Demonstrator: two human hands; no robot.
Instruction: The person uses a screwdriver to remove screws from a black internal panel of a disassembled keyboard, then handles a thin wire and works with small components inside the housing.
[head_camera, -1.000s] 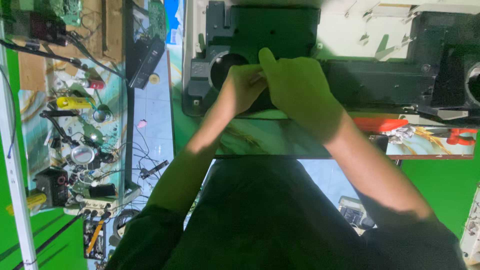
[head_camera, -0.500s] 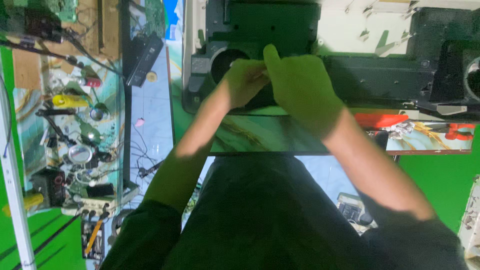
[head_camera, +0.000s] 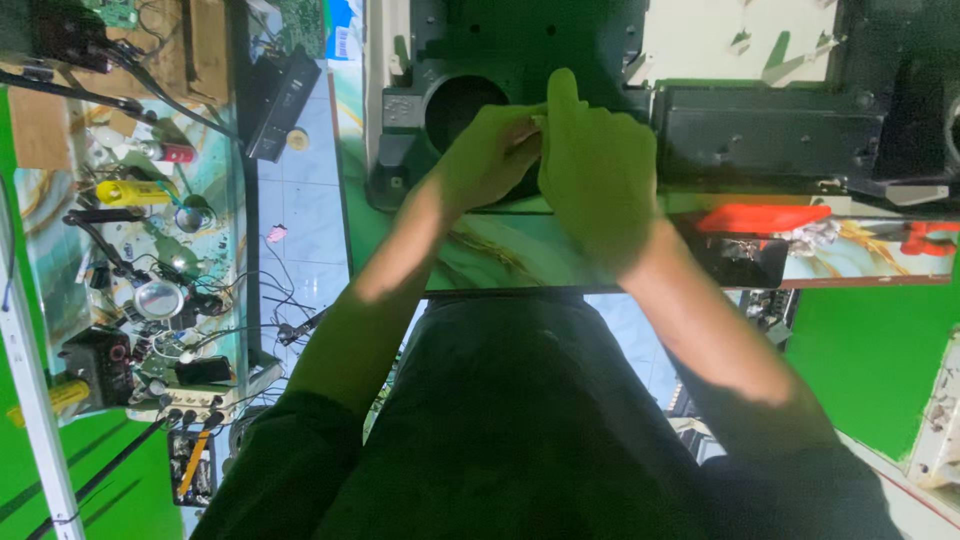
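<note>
Head view: both hands meet over a dark, boxy plastic housing (head_camera: 520, 40) at the far edge of the desk (head_camera: 500, 255). The housing has a matte, moulded surface and a large round opening (head_camera: 462, 105) on its left part. Left hand (head_camera: 490, 155) and right hand (head_camera: 595, 170) are touching each other right at the rim of that opening, fingers curled in together on something small and pale (head_camera: 537, 122) between them (too small to tell what it is). Right index finger sticks straight up over the housing; the other fingers are bunched tight. Left hand is narrow, pinched against the right.

To the right of the housing sits a second dark rectangular unit (head_camera: 760, 135), same matte plastic, touching or just beside it. Desk top is glossy with a marbled swirl pattern; a red patch (head_camera: 750, 218) shows on it near the right forearm.

Further left, across a gap of pale tiled floor (head_camera: 300, 200), a second desk (head_camera: 215, 230) is cluttered: yellow cylindrical tool (head_camera: 130, 192), round metal tin (head_camera: 158, 298), black cables, a small black box (head_camera: 98, 362). Person's dark-clothed lap fills the lower frame.
</note>
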